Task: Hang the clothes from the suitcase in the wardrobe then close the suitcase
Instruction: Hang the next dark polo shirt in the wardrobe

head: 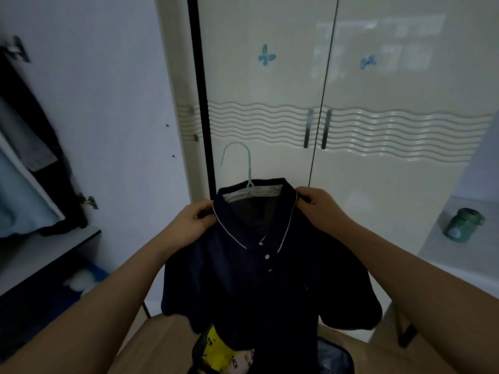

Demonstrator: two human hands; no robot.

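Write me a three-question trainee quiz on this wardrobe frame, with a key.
1. True or false: the dark navy polo shirt is already on the mint-green plastic hanger.
2. Which hand holds the collar?
A. left hand only
B. right hand only
C. both
3. The two glossy white wardrobe doors straight ahead are ____.

Key: 1 true, the hook rises from the neck opening. 2 C, one grip at each collar side. 3 closed.

You hold the shirt (267, 268) on its hanger (247, 171) between your left hand (193, 220) and right hand (321, 206), before the closed wardrobe doors (378, 90), suitcase (334, 357) below, jar (463, 225) far right.
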